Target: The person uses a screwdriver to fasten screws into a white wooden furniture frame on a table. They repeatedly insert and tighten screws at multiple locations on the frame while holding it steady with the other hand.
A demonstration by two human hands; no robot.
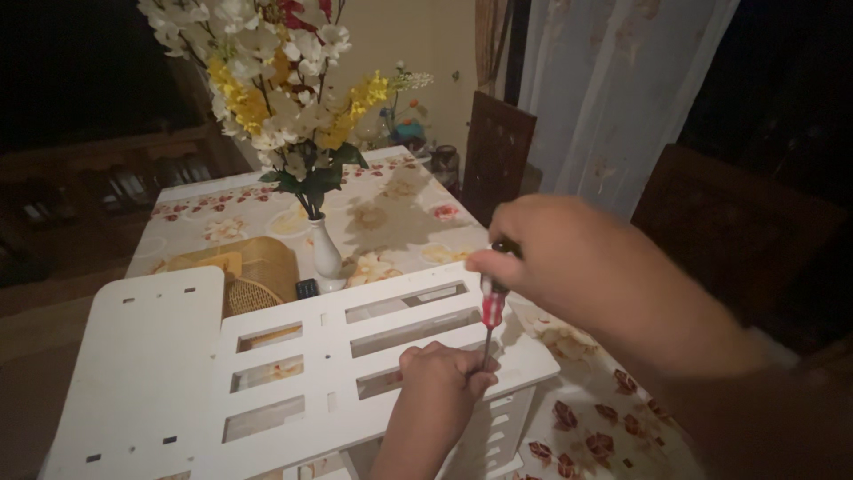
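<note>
While right hand (pixel 555 253) grips screwdriver (pixel 490 313) upright — left hand (pixel 437 378) clenched on white slotted panel (pixel 355 364).

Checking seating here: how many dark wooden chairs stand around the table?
2: one chair at the table's far right corner, another chair along the right side beyond the right hand. Others may hide in darkness.

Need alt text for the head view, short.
Right hand holds a red-handled screwdriver upright, tip down on a white slotted panel, beside the left hand resting on it. Behind, a white vase of flowers stands on a floral-cloth table.
</note>
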